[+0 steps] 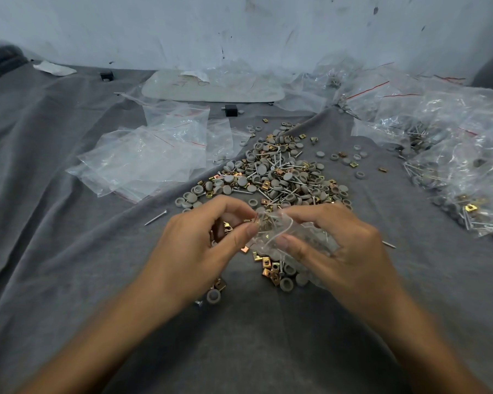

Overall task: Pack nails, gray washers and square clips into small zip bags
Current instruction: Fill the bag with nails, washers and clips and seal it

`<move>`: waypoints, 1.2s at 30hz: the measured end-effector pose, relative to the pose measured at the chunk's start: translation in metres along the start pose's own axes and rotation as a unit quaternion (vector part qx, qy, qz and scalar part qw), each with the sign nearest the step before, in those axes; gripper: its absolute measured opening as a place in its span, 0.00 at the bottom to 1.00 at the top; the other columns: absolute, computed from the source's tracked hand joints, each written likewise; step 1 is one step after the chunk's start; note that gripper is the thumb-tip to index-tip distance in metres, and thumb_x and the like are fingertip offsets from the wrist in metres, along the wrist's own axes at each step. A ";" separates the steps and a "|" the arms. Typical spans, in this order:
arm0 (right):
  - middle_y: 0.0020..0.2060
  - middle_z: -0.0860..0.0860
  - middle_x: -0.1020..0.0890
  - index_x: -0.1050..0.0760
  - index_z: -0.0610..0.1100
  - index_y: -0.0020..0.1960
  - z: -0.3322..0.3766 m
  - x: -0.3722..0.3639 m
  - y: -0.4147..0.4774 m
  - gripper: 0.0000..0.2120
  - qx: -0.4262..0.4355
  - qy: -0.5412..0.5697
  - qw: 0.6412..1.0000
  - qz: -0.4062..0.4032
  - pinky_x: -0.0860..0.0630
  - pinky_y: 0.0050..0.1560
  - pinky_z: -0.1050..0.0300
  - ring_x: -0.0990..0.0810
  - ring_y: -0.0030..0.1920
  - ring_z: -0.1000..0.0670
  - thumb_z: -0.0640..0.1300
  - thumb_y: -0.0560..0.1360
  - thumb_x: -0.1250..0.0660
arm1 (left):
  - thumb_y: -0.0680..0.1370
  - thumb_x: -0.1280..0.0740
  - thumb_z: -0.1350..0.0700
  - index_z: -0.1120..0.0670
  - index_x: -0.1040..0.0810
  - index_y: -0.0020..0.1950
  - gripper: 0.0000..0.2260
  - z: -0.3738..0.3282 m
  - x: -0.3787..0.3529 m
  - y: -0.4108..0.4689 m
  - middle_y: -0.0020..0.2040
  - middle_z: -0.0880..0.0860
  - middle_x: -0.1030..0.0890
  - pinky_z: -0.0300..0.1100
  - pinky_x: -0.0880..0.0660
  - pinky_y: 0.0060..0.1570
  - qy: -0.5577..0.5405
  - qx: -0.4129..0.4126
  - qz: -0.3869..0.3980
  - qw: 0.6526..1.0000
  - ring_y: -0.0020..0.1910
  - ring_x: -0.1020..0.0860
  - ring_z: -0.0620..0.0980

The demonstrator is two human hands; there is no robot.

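Zip bag (271, 236), centre frame: mouth pinched by left hand (199, 245), body gripped by right hand (345, 251); needed mouth kept wide, upright, above pile (279, 177).

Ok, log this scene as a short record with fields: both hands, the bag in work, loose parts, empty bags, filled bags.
left hand: pinches the small zip bag at its mouth
right hand: grips the same bag from the right
bag contents: gray washers and what look like nails show through the plastic
loose parts: mixed pile of nails, gray washers and square clips, beyond the hands
empty zip bags: stacked left of the pile
filled bags: heaped at the right
surface: gray cloth
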State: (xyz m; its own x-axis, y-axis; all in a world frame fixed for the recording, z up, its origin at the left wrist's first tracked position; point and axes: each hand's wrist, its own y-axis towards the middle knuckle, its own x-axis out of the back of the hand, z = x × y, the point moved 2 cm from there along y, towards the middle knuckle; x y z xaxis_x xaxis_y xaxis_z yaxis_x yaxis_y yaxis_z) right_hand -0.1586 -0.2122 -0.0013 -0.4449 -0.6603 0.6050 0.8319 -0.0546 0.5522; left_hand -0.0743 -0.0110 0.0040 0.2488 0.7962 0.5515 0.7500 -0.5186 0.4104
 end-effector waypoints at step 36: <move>0.53 0.60 0.17 0.20 0.53 0.61 -0.005 0.007 0.001 0.15 -0.017 0.009 0.999 -0.032 0.25 0.55 0.64 0.19 0.56 0.58 0.55 0.76 0.29 | 0.76 0.28 0.47 0.41 0.19 0.47 0.02 0.027 0.025 0.007 0.41 0.40 0.19 0.37 0.30 0.36 0.113 0.047 0.189 0.974 0.39 0.22 0.40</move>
State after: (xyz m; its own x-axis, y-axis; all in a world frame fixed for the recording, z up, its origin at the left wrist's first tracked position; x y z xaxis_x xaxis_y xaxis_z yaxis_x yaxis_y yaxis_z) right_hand -0.1588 -0.2205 0.0008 -0.4911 -0.6686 0.5584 0.8132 -0.1219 0.5692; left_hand -0.0460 0.0143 0.0010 0.3843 0.4588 0.8011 0.6862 -0.7224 0.0846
